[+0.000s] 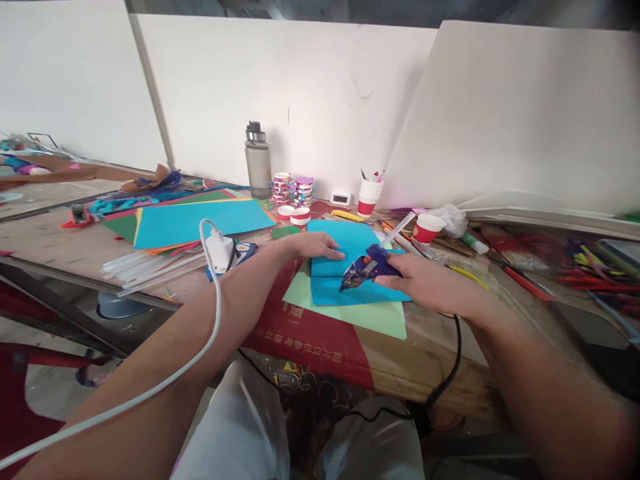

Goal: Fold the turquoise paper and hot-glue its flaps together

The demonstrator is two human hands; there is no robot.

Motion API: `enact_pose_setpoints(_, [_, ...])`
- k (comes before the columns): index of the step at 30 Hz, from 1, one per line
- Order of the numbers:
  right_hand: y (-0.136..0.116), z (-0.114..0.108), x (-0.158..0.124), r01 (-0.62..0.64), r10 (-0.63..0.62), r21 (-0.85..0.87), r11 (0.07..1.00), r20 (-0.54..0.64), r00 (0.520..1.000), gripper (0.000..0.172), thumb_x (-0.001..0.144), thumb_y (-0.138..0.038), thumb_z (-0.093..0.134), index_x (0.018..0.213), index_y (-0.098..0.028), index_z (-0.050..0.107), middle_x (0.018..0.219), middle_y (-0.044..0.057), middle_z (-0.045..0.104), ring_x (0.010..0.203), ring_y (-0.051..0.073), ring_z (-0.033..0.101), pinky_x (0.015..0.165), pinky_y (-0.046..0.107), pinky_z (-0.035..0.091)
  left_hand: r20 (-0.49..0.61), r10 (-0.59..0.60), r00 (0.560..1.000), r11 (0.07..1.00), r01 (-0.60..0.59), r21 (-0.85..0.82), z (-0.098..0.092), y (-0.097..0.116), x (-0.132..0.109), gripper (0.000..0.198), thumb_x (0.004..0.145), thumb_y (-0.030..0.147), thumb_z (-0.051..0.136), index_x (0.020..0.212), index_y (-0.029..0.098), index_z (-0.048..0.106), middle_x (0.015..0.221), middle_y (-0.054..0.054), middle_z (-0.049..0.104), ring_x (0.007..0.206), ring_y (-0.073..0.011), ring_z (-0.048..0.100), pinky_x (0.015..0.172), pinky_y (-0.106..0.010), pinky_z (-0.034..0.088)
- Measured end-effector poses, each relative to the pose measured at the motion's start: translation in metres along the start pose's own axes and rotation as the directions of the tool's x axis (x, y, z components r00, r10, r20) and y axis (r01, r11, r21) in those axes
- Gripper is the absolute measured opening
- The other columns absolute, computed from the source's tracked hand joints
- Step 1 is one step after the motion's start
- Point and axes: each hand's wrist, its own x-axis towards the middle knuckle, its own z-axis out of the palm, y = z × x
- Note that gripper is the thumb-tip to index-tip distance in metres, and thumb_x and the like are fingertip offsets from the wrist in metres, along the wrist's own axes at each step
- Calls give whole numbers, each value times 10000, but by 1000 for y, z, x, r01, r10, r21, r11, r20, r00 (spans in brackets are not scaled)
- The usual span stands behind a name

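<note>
My right hand (pixel 417 277) is wrapped round a dark blue hot glue gun (pixel 366 268), whose nozzle points down and left over the lower part of a creased blue sheet of paper (pixel 330 291). A translucent glue stick (pixel 399 230) juts from the back of the gun. My left hand (pixel 316 245) lies flat on the upper left of the blue sheet, thumb stretched out and some fingertips hard to see. Beneath the blue sheet is a pale green sheet (pixel 387 321), resting on a red printed board (pixel 320 347).
Left of my hands lie coloured sheets (pixel 200 223), clear glue sticks (pixel 150 267) and a white charger (pixel 219 252) with a cable crossing my left arm. Behind stand a bottle (pixel 259 167), paper cup stacks (pixel 370 198) and a clock (pixel 341 199). Pipe cleaners (pixel 600 267) lie right.
</note>
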Motion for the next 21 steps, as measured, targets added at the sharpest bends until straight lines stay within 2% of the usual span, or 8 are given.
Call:
enact_pose_setpoints(8, [-7, 16, 13, 41, -40, 14, 999, -53, 998, 262, 927, -394, 440, 866, -178, 576, 911, 90, 663, 772, 202, 575, 652, 286, 392, 25, -1, 1000, 1000, 1, 18, -1, -2, 2, 388, 740, 529, 599, 668, 148, 607, 630, 21, 494, 597, -119, 375, 558, -270, 228])
enact_pose_setpoints(16, [14, -10, -1, -9, 7, -64, 998, -30, 1000, 283, 908, -408, 461, 862, -172, 610, 873, 89, 659, 749, 202, 580, 622, 276, 375, 47, -13, 999, 992, 18, -124, -1, 0, -2, 403, 695, 530, 649, 600, 167, 501, 604, 29, 457, 585, -119, 367, 570, -266, 263])
enact_pose_setpoints(21, [6, -3, 4, 0, 0, -23, 1000, -22, 1000, 278, 909, -418, 455, 847, -189, 600, 918, 90, 674, 788, 218, 592, 646, 285, 404, 34, -11, 999, 996, 14, -89, -2, 2, -1, 441, 681, 536, 664, 556, 175, 444, 556, 38, 395, 553, -111, 323, 553, -273, 236])
